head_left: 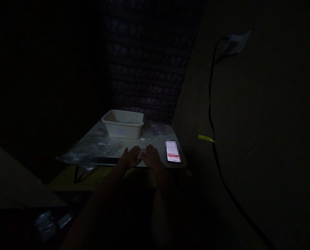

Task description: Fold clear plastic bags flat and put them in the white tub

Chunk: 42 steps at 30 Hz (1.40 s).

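Note:
Both hands lie palm down, side by side, near the front edge of a small pale table. My left hand is flat with its fingers stretched forward and its thumb pointing toward the other hand. Close beside it, my right hand is flat too, fingers extended. Neither hand grips anything that I can see. To the right of my right hand lies a phone with a lit, blurred screen. Crumpled clear plastic spreads left of my left hand. Beyond the hands stands a white plastic tub.
The room is very dark. More clear plastic lies right of the tub. A black cable with a yellow tag hangs along the right wall. Shiny packets lie low at the left. A dark patterned curtain or blind hangs behind.

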### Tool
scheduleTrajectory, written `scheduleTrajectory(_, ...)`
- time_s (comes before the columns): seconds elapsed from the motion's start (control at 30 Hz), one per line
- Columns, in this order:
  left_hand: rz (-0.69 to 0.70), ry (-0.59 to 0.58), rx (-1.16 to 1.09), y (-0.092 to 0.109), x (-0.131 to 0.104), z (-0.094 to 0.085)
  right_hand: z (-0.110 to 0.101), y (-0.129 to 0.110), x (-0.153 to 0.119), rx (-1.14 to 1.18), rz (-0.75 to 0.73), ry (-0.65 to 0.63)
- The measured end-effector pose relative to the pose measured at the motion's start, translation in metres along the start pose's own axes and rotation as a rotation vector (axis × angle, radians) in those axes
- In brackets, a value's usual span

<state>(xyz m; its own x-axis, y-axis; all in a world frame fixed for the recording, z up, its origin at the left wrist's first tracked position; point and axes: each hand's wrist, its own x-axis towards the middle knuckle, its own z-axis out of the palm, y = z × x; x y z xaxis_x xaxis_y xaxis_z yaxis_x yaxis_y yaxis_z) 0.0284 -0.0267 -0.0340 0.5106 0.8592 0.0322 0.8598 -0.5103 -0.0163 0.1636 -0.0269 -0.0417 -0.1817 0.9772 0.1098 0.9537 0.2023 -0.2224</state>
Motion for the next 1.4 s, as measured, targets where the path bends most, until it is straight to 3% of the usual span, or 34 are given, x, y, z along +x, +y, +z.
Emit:
scheduleTrajectory(0.2,-0.090,0.046,0.006,0.006,0.001,0.005,0.001,-0.006,-0.002,0.006,0.195,0.040)
scheduleTrajectory(0.47,-0.141,0.077,0.032,0.010,0.001,0.008,-0.002,-0.006,-0.001,0.033,0.207,-0.025)
scheduleTrajectory(0.67,-0.149,0.062,0.003,0.008,0.007,0.008,0.002,-0.005,-0.001,0.050,0.184,0.065)
scheduleTrajectory(0.97,0.048,0.050,-0.067,0.016,0.007,-0.001,-0.002,0.003,0.001,0.198,0.231,0.235)
scheduleTrajectory(1.17,0.183,-0.025,-0.031,0.025,-0.003,-0.005,-0.005,0.000,-0.002,0.270,0.228,0.272)
scheduleTrajectory(1.4,0.207,0.002,0.079,0.032,-0.012,-0.020,-0.005,0.008,-0.001,0.353,0.213,0.406)
